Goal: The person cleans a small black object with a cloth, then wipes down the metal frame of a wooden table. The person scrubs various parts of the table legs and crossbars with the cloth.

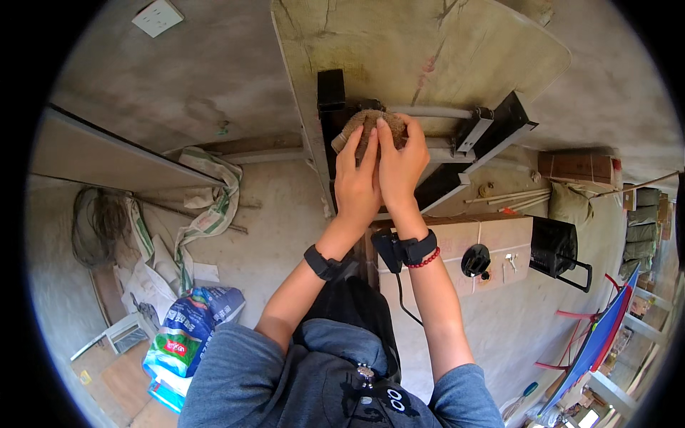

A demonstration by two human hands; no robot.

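Note:
Both my hands are raised at the upper middle, side by side, on a brown fuzzy bundle [369, 124] that looks like rough fibre or cloth. My left hand [359, 174] lies on its left part with the fingers pointing away from me. My right hand [402, 155] curls round its right side, fingertips near its top. Just beyond the bundle are a black metal bracket [330, 91] and a worn yellowish board [369, 48]. The undersides of my fingers and the bundle's far side are hidden.
A cardboard box [455, 251] bearing a black round part [476, 260] stands near my right forearm. Black angled metal bars [495, 131] lie at the right of the board. A blue printed bag [187, 331] and a woven strip [214, 214] are at the left.

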